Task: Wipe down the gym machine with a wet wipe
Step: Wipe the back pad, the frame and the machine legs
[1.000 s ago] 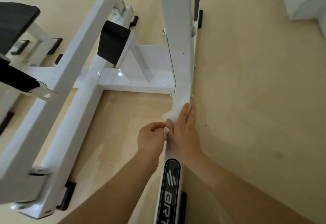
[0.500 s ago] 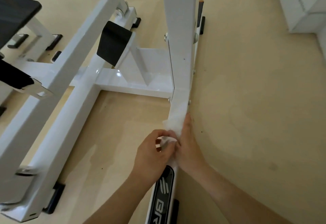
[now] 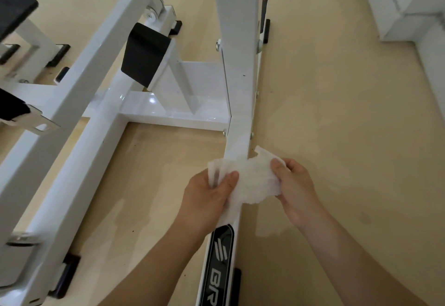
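White, thin and limp, the wet wipe point(image 3: 252, 180) lies a little below the middle of the head view. It is stretched sideways across the sloping bar point(image 3: 238, 113) of the gym machine point(image 3: 79, 103), and its crumpled middle appears to rest on the painted metal. It looks light, soft and damp. It will likely cling, bunch up and tear if pulled hard, so the two ends are the sensible places to hold it, keeping the middle flat on the bar. The bar itself looks glossy, stiff and fixed, and should take firm rubbing.

The left hand point(image 3: 207, 199), at lower centre, pinches the wipe's left end between its thumb and curled fingers. The right hand point(image 3: 296, 185), just right of the bar, pinches the other end with its thumb on top. Both grips are narrow and closed on the cloth, with nothing else held. A black label plate point(image 3: 220, 257) sits on the bar just below the left hand, near the bottom edge.
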Tool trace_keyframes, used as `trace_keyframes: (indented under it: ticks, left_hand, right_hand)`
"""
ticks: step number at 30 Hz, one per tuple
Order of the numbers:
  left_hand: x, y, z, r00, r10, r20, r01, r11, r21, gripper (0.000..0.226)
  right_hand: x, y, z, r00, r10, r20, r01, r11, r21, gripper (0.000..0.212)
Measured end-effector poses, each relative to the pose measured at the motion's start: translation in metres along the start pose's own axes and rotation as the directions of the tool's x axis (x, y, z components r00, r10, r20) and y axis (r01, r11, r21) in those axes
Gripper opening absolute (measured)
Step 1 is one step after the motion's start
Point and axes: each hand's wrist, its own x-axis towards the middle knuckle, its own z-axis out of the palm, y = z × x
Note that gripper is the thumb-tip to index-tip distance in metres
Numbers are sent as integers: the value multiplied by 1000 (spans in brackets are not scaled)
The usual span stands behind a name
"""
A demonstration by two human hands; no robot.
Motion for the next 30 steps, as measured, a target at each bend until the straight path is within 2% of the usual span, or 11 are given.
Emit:
trace_keyframes:
  ticks: [3, 5, 8, 11, 15, 18, 21, 23, 26, 28, 30]
  left_hand:
    - [11, -10, 3, 995, 61, -84, -33, 951, 308, 22]
    - [20, -17, 0, 986, 75, -151, -7, 912, 410, 30]
    - [26, -22, -8, 966, 95, -242, 18, 905, 425, 24]
    - [22, -28, -13, 929, 195, -315, -23, 879, 477, 40]
    - [19, -35, -4, 926, 360, -114, -235, 786, 571, 48]
    - [30, -25, 7, 942, 335, -23, -257, 766, 590, 49]
    - [39, -17, 15, 956, 289, 39, -260, 784, 563, 50]
    - [33, -18, 16, 969, 244, 44, -228, 809, 542, 47]
    - [23, -22, 16, 969, 227, 101, -240, 747, 620, 47]
    - [26, -19, 18, 955, 277, 101, -270, 683, 679, 46]
    - [34, -5, 22, 932, 348, 99, -299, 588, 751, 41]
  right_hand:
    - [-1, 11, 0, 962, -217, -166, 102, 849, -518, 23]
    - [-10, 17, 14, 937, -343, -73, 217, 731, -646, 40]
    - [-28, 41, 61, 924, -346, 161, 371, 716, -592, 57]
    - [0, 37, 87, 915, -396, 81, 362, 713, -600, 69]
    - [42, 7, 92, 919, -392, 36, 322, 695, -643, 65]
    - [44, 6, 94, 888, -452, 82, 387, 639, -664, 62]
    - [42, 26, 84, 917, -390, 80, 371, 764, -528, 71]
    - [19, 46, 73, 924, -372, 88, 367, 798, -478, 72]
    - [-3, 62, 64, 941, -299, 156, 337, 821, -461, 75]
    - [12, 52, 62, 952, -269, 144, 304, 803, -513, 80]
    - [35, 29, 60, 961, -232, 153, 273, 685, -676, 67]
